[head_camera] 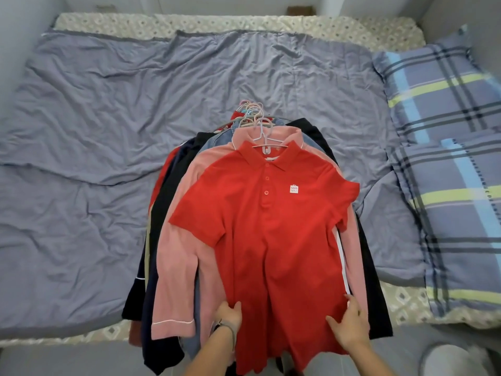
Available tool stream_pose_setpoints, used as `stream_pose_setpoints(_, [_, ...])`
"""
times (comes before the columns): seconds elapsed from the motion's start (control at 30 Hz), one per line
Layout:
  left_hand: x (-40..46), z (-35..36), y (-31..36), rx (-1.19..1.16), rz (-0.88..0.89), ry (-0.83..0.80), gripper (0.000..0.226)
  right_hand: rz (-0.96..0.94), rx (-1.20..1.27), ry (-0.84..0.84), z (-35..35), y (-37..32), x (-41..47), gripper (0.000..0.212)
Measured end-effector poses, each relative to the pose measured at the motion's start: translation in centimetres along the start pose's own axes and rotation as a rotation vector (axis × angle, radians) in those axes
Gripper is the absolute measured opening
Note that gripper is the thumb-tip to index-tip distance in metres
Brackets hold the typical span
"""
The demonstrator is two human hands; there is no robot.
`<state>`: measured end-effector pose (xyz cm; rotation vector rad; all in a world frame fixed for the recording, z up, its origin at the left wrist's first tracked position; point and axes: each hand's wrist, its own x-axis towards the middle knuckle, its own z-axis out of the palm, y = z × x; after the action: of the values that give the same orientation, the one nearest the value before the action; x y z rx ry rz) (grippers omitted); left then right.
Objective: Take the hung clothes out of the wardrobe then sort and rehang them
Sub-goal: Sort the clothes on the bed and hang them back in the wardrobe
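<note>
Far out to the left of the fingers it's just the rumpled grey-blue duvet (pixel 95 109) spread over the bed, with a patterned sheet (pixel 113 332) peeking out along the near edge. The pile of hung clothes (pixel 173 240) lies in the middle of the bed, all still on hangers, hooks bunched at the far end (pixel 252 112). Dark sleeves hang off the left side, then a pink long-sleeve shirt (pixel 179 267) sits just left of the left hand (pixel 229 314). That hand is at the lower left edge of the red polo shirt (pixel 271 240), thumb up against the fabric; the other fingers are tucked under or behind the cloth, so whether it's actually pinching can't be told. The polo is on top of the stack, on a white hanger (pixel 267 142), running between both hands. The right hand (pixel 349 325) lies flat on the polo's lower right side, fingers loosely spread, thumb pointing inward. Well off to the right of those fingers are two plaid pillows (pixel 444 158).
</note>
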<state>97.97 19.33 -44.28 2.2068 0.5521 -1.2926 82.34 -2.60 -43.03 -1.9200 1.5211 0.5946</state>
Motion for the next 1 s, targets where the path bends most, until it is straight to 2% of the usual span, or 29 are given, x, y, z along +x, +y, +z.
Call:
stream_pose_setpoints(0.03, [-0.2,-0.1,-0.2,-0.055,0.013,-0.001,0.046,0.013,0.029,-0.013,-0.1,0.2,-0.2,0.073])
stream_pose_setpoints(0.07, [-0.4,-0.4,-0.6,-0.099,0.037,0.018,0.048,0.022,0.041,-0.047,-0.3,0.4,-0.3,0.072])
stream_pose_setpoints(0.17, [-1.9,-2.2,-1.5,-0.187,0.139,0.148,0.043,-0.015,-0.079,-0.139,-0.6,1.5,0.4,0.041])
stream_pose_setpoints(0.23, [-2.8,-4.2,-1.9,-0.285,0.224,0.230,0.034,-0.062,-0.100,-0.153,-1.2,1.2,0.5,0.031])
stream_pose_setpoints(0.33, [-4.2,-7.1,-2.5,-0.356,0.266,0.392,0.034,-0.085,-0.007,0.006,-2.6,1.4,-0.1,0.026])
stream_pose_setpoints(0.4, [-4.3,-8.0,-2.8,-0.319,0.235,0.463,0.030,-0.021,0.004,0.127,-3.5,2.5,-0.3,0.026])
stream_pose_setpoints(0.47, [-3.9,-8.3,-3.1,-0.171,0.152,0.409,0.021,0.011,-0.136,0.010,-4.0,3.5,-0.7,0.023])
stream_pose_setpoints(0.53, [-3.8,-8.3,-3.0,-0.027,0.082,0.297,0.020,0.022,-0.354,-0.248,-4.4,3.6,-1.5,0.017])
stream_pose_setpoints(0.6, [-4.4,-8.4,-1.9,-0.005,0.135,0.237,0.021,0.019,-0.489,-0.456,-4.9,2.3,-2.3,0.013])
stream_pose_setpoints(0.63, [-4.9,-8.6,-1.0,-0.012,0.212,0.225,0.021,0.004,-0.476,-0.503,-5.1,1.5,-2.7,0.013])
stream_pose_setpoints(0.73, [-6.9,-9.5,2.6,0.056,0.449,0.183,0.017,-0.127,-0.255,-0.417,-5.9,-1.5,-2.8,0.016])
stream_pose_setpoints(0.8, [-7.8,-10.1,5.2,0.134,0.543,0.190,0.016,-0.200,-0.132,-0.342,-6.8,-4.1,-2.7,0.015])
stream_pose_setpoints(0.93, [-8.3,-11.6,10.3,0.289,0.718,0.210,0.021,-0.363,-0.082,-0.254,-9.1,-10.0,-1.7,0.019])
stream_pose_setpoints(1.0, [-8.6,-12.1,12.7,0.336,0.765,0.236,0.021,-0.418,-0.053,-0.227,-10.5,-12.9,-1.1,0.014])
